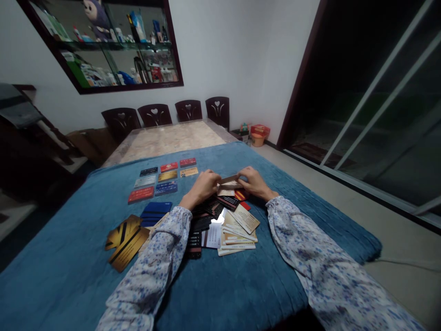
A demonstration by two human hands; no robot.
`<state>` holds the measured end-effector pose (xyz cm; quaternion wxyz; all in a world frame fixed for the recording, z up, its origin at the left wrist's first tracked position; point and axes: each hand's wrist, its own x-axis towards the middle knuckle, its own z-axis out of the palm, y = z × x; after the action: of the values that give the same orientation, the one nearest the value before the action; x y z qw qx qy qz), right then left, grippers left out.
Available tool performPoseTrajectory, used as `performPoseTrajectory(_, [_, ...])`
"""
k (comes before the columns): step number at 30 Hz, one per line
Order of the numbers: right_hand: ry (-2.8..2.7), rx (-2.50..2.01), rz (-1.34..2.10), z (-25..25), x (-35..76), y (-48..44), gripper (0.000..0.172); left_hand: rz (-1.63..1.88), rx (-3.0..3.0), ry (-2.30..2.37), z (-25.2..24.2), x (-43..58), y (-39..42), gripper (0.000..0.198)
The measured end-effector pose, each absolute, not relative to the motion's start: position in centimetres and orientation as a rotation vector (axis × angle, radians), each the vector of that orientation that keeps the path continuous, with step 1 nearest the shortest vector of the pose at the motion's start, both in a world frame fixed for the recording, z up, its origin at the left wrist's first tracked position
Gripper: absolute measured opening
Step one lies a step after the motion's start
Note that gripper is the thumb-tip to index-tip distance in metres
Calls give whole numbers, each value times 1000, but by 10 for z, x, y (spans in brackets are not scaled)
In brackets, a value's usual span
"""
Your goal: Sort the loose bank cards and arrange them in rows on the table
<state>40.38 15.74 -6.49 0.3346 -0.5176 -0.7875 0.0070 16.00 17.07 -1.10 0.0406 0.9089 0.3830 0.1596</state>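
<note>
My left hand point(204, 185) and my right hand point(254, 182) together pinch one tan card point(228, 179) by its ends, just above a loose heap of cards point(220, 216) on the blue cloth point(86, 285). The heap mixes black, white, beige and red cards. A stack of blue cards point(155, 210) lies to its left. Several gold cards point(124, 240) with black stripes are fanned out further left. Beyond the heap, several cards in red, gold, blue and grey lie in a neat grid point(161, 180).
The blue cloth covers a low padded surface, whose right edge point(365, 248) drops to the floor. A marble table point(165, 138) with dark chairs point(155, 114) stands behind. A glass wall cabinet point(110, 41) hangs at top left. Sliding glass doors point(379, 101) fill the right.
</note>
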Motion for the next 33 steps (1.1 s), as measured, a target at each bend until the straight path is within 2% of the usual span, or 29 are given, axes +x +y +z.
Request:
performPoseTrajectory(17, [-2030,-1298,-28,-58,398,151,17,497,2808,1201,-2,162,165,31])
performPoseTrajectory(25, [-2047,-1291,-11,-51,390,143,47,537,2843,1204,-4,161,167,36])
performPoseTrajectory(30, [-2075,-1336,-25,-49,389,141,44,560,2813,1257,-8,164,166,45])
performPoseTrajectory(33, [-2088,-1364,-43,-49,388,141,41,539,2783,1345,-10,166,165,39])
